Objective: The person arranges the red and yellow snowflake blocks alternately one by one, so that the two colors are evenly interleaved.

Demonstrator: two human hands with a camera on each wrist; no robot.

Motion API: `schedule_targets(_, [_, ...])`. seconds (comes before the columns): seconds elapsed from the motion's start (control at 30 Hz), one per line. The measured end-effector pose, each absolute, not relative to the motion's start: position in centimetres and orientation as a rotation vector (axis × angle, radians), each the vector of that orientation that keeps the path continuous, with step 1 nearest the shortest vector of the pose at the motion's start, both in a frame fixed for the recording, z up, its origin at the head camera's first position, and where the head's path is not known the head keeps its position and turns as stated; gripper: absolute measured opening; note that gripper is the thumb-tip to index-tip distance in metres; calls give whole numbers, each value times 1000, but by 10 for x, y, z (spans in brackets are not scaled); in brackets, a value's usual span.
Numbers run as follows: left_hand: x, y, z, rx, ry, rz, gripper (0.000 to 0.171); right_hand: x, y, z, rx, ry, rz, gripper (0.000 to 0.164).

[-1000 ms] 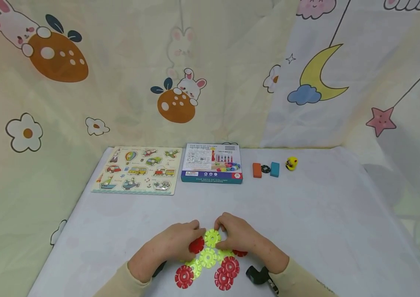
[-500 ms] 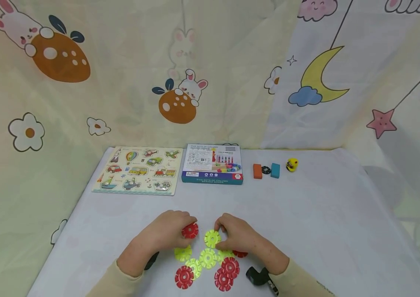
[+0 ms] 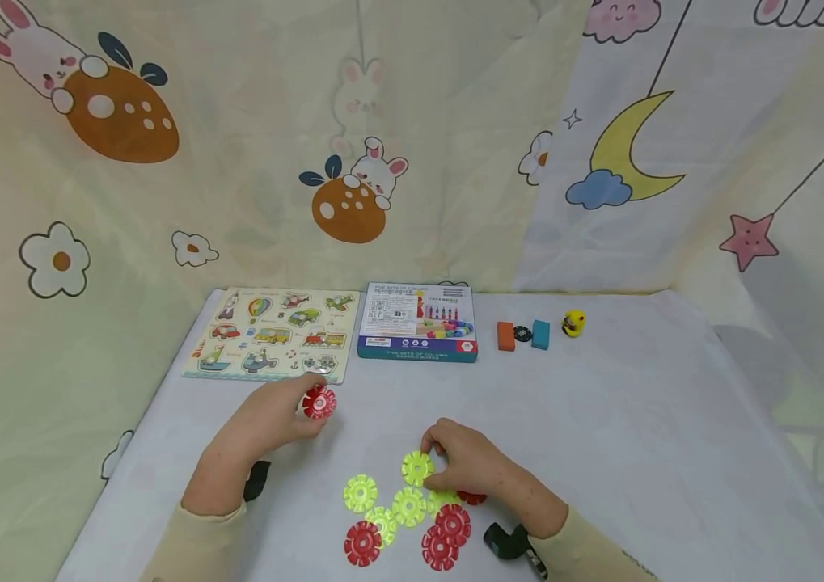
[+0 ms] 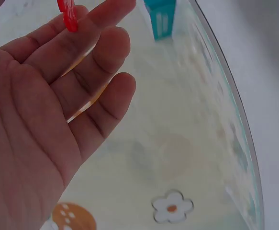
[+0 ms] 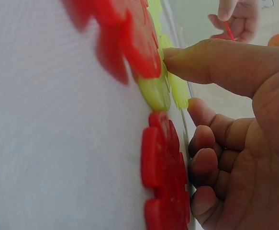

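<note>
Between its thumb and fingers my left hand [image 3: 269, 416] pinches a red interlocking disc [image 3: 319, 402], raised over the table in front of the puzzle board; the left wrist view catches this red disc [image 4: 70, 17] edge-on. My right hand [image 3: 471, 462] holds a yellow-green interlocking disc [image 3: 417, 469] at its edge with thumb and index finger. That disc is at the far end of a group of flat notched discs, including a middle yellow-green disc [image 3: 409, 507], a left yellow-green disc [image 3: 361, 493] and red discs [image 3: 452, 525]. My right hand partly covers another red disc [image 3: 471, 498].
A picture puzzle board [image 3: 273, 333] and a bead-set box [image 3: 417, 323] lie along the back. To their right are an orange block [image 3: 504, 336], a black disc [image 3: 522, 334], a blue block [image 3: 540, 335] and a yellow duck [image 3: 573, 323]. Printed cloth [image 3: 455, 202] hangs behind.
My left hand has lifted the red disc off the group and carried it left and away from me, uncovering the left yellow-green disc. My right hand has stayed put.
</note>
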State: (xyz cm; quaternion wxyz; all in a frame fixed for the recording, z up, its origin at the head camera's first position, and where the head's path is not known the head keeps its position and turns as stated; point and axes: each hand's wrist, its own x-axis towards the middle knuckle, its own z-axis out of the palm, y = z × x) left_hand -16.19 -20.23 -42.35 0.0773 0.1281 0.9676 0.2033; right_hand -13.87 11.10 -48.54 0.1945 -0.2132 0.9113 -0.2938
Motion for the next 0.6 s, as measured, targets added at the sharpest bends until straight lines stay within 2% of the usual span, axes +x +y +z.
schedule_targets(0.37, [-178, -265, -439, 240, 2898, 745, 49, -139, 111, -486, -576, 2559, -820, 36])
schedule_targets(0.6, [-183, -288, -455, 77, 2806, 720, 53, -139, 111, -485, -572, 2544, -836, 36])
